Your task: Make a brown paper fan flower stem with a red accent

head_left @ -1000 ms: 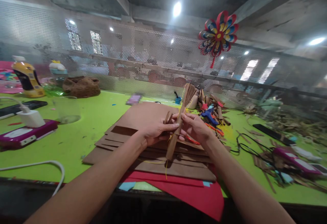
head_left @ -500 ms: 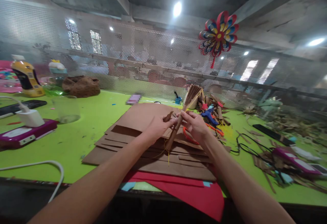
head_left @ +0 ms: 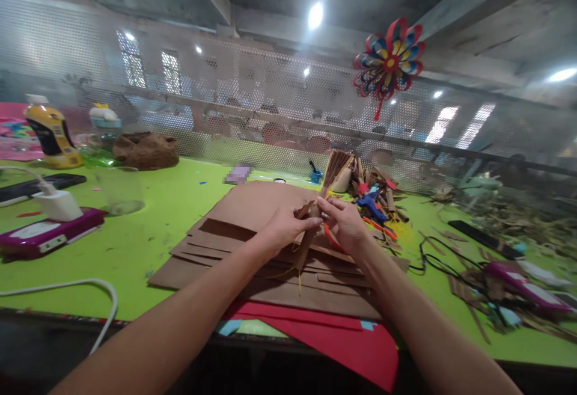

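Observation:
A small brown paper broom (head_left: 336, 169) with a fringed top stands tilted between my hands, its rolled handle pointing down toward me. My left hand (head_left: 286, 226) pinches a brown paper strip (head_left: 305, 209) against the handle. From the other side, my right hand (head_left: 343, 220) has its fingers closed on the broom near the base of the fringe. Thin yellow string hangs at the handle's lower end. Below lies a stack of brown paper sheets (head_left: 252, 202), with red paper (head_left: 333, 338) under its front edge.
Orange-handled scissors (head_left: 332, 238) lie beside my right hand. A blue glue gun (head_left: 372, 207) and paper scraps sit behind it. At the left are a clear cup (head_left: 121, 190), a purple power strip (head_left: 54, 232) and a yellow bottle (head_left: 53, 133). Black cables lie at the right.
My left thumb and fingers have shifted across the handle toward my right hand, bringing the paper strip closer against it. The view has shifted slightly.

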`<state>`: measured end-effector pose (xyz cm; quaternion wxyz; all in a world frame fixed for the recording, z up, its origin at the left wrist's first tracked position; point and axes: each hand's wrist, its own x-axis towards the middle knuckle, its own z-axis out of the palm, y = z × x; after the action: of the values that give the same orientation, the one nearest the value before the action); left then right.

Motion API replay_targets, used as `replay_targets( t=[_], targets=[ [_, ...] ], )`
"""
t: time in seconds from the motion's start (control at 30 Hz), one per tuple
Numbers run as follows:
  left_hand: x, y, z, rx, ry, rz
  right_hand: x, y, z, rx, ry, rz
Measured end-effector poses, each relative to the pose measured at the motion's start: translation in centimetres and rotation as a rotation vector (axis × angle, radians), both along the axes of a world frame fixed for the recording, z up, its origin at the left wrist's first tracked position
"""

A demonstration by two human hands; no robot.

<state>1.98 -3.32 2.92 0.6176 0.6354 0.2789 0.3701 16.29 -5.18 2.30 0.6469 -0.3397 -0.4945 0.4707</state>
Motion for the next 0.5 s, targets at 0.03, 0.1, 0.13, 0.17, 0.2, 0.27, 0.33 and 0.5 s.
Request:
replay_targets(
  t=[0.03, 0.1, 0.13, 0.17, 0.2, 0.27, 0.33, 0.5],
  targets=[
    [-0.06, -0.02, 0.06, -0.024, -0.015, -0.026, 0.03, -0.01, 0.02, -0.006, 0.005, 0.016],
    [-0.12, -0.06, 0.15, -0.065, -0.029, -0.049, 0.03, -0.06, 0.11, -0.014, 0.016, 0.039],
    [-0.12, -0.09, 0.18, -0.081, -0.032, -0.051, 0.0, -0.09, 0.17, -0.019, 0.019, 0.039],
    [-0.11, -0.11, 0.21, -0.094, -0.035, -0.051, -0.05, -0.11, 0.22, -0.026, 0.019, 0.028],
    [-0.09, -0.14, 0.23, -0.101, -0.037, -0.048, -0.09, -0.11, 0.27, -0.033, 0.016, 0.009],
    [-0.05, -0.2, 0.26, -0.097, -0.042, -0.048, -0.13, -0.08, 0.29, -0.039, 0.008, -0.031],
    [-0.02, -0.24, 0.26, -0.077, -0.042, -0.04, -0.07, 0.01, 0.22, -0.033, 0.001, -0.03],
    [0.11, 0.2, -0.27, 0.047, -0.013, 0.048, 0.39, 0.04, 0.11, 0.018, -0.002, 0.048]
  ],
)
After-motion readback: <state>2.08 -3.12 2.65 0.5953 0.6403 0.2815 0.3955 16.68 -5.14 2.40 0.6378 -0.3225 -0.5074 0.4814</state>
